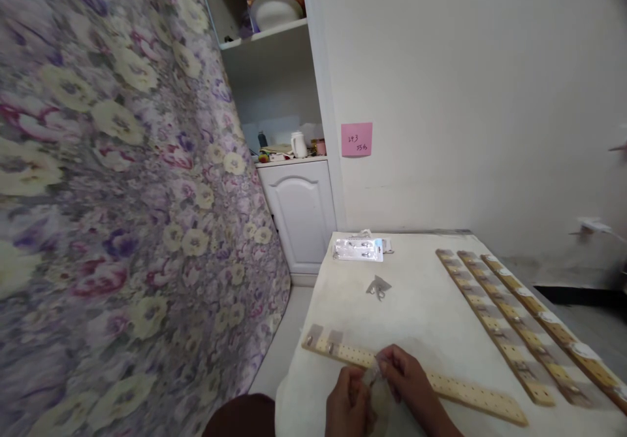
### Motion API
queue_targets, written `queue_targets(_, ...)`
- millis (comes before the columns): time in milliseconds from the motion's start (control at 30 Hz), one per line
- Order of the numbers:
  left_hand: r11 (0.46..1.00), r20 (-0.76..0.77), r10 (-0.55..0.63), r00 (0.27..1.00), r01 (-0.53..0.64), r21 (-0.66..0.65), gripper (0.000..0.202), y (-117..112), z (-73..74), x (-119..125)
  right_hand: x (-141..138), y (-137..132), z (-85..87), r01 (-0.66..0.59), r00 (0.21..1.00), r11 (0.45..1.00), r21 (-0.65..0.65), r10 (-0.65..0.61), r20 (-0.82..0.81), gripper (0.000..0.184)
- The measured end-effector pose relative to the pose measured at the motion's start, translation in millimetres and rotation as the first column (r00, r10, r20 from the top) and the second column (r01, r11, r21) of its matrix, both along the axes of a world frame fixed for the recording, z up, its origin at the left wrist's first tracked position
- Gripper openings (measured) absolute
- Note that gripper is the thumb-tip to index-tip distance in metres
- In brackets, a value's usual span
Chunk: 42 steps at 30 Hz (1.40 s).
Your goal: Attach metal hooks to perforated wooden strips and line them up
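My left hand (347, 401) and my right hand (405, 377) are close together over the near part of the table. Both have their fingers pinched on a small, see-through plastic bag (373, 375); its contents are too blurred to tell. Beneath and behind my hands lies a pale wooden strip (470, 394) with rows of small holes, slanting across the table. Near its left end it carries two small shiny metal pieces (331, 347) with greyish see-through squares. Farther back rests a grey see-through piece (378, 287) with small metal bits on it.
Clear plastic packs (358, 249) lie at the back left of the white table (411, 306). Several wooden strips (490, 316) holding small carded pieces line the right side. A flowered curtain (147, 228) hangs at left, beside a white cabinet (306, 211). A pink note (356, 140) is on the wall.
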<state>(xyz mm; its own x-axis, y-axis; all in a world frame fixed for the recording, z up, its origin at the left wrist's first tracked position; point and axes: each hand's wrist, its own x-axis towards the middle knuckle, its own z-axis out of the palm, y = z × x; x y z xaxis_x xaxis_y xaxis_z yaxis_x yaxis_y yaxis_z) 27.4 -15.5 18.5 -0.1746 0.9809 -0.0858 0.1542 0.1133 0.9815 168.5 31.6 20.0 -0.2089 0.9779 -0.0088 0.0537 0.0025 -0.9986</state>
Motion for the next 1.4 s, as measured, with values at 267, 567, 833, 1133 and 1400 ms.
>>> queue_targets(267,0.985,0.334,0.021,0.942,0.039,-0.171,0.046,10,0.2,9,-1,15,9.1,-0.057,0.989,0.994,0.098,0.042,0.145,0.014)
queue_targets(567,0.969,0.391,0.169,0.905,-0.079,-0.236,0.031,20,-2.9,6,-19,39,5.6,-0.121,0.900,0.958,0.260,-0.005,0.436,0.026)
queue_targets(833,0.943,0.382,0.241,0.892,-0.121,-0.311,0.021,27,3.0,5,-27,47,-5.0,-0.133,0.816,0.958,0.253,-0.040,0.577,0.024)
queue_targets(1133,0.932,0.349,0.253,0.902,-0.131,-0.338,0.023,30,-5.8,6,-29,46,-2.6,-0.105,0.794,0.983,0.148,-0.006,0.607,0.029)
queue_targets(1400,0.923,0.311,0.269,0.912,-0.152,-0.355,0.031,29,-7.1,8,-28,45,-3.2,-0.103,0.798,0.983,0.150,-0.009,0.603,0.028)
